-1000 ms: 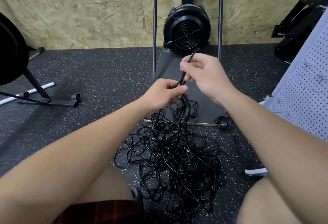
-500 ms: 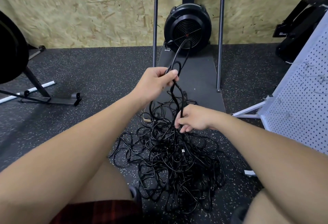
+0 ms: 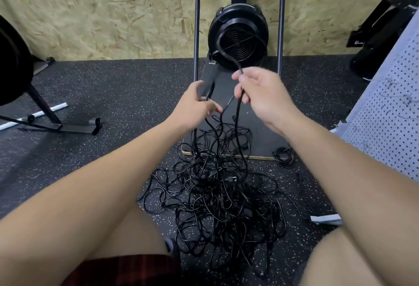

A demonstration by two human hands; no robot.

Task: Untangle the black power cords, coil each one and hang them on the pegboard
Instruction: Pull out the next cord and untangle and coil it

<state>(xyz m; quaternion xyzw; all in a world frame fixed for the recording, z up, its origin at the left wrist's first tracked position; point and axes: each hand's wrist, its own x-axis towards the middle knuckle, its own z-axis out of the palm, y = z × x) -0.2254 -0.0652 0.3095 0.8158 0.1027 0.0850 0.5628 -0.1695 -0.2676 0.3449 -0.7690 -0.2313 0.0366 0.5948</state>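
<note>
The right hand (image 3: 265,95) pinches one black power cord (image 3: 229,52), looped above it. The left hand (image 3: 195,106) grips another strand. The tangled cords (image 3: 217,195) lie on the floor (image 3: 113,95) below both hands.

Even, moderately bright indoor light, no visible source. Soft sheen on speckled floor (image 3: 95,95) left of black fan housing (image 3: 238,38); no hard shadows, only faint dark band on floor far left of it. Motion blur on left hand (image 3: 195,106), right hand (image 3: 265,95) and cord loop (image 3: 224,52) in front of fan housing. Wide-angle bending: poles beside fan housing lean outward, pegboard (image 3: 390,113) at right edge slants. Forearms nearest lens soft, cord pile (image 3: 217,195) below fan housing fairly sharp.
</note>
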